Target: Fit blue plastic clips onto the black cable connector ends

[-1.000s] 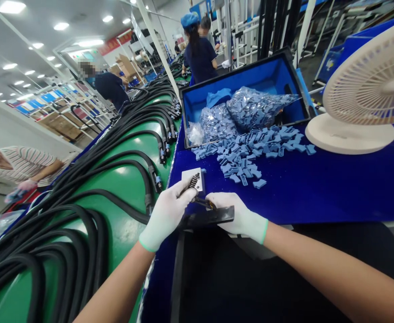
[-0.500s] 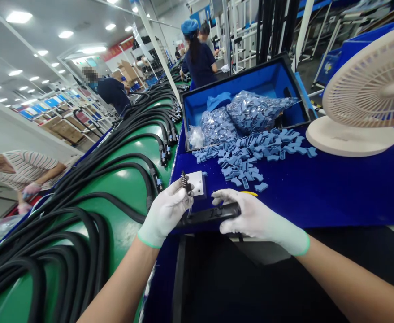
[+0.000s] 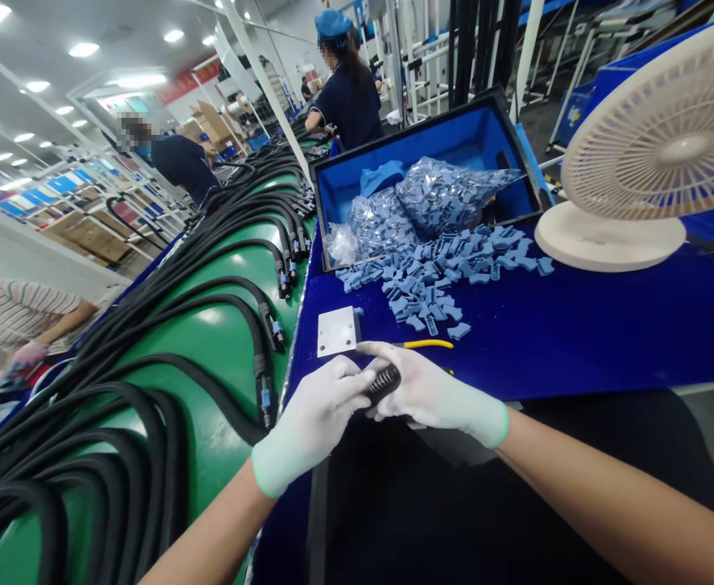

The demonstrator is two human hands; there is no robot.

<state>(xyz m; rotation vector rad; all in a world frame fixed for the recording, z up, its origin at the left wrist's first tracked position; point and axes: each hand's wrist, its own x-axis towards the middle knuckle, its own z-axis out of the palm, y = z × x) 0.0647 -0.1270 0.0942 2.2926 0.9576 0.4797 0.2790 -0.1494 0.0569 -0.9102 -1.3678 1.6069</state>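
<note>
My left hand point(image 3: 311, 426) and my right hand point(image 3: 435, 394), both in white gloves, meet just above the near edge of the blue bench top point(image 3: 576, 333). Between them lies a black ribbed cable part point(image 3: 382, 383), gripped in my left fingers with my right fingers pressed against it. Its ends are hidden by my gloves. Just beyond my right fingers lies a yellow tool handle point(image 3: 423, 344), with the rest of the tool out of sight. A white metal plate point(image 3: 337, 331) rests on the bench past my left fingertips, and a loose pile of small blue parts point(image 3: 423, 284) lies farther back.
A blue-lined black case point(image 3: 430, 138) holds bagged blue parts. A white fan point(image 3: 655, 154) stands on the right. Black connector cables point(image 3: 210, 325) lie coiled on a green bench to the left. A striped-sleeved person point(image 3: 21, 317) and two dark-uniformed co-workers point(image 3: 344, 97) work nearby.
The ribbed part has gone from upright above the white plate to lying between my hands, nearer me and to the right. The flat black piece is no longer visible; the yellow handle now shows.
</note>
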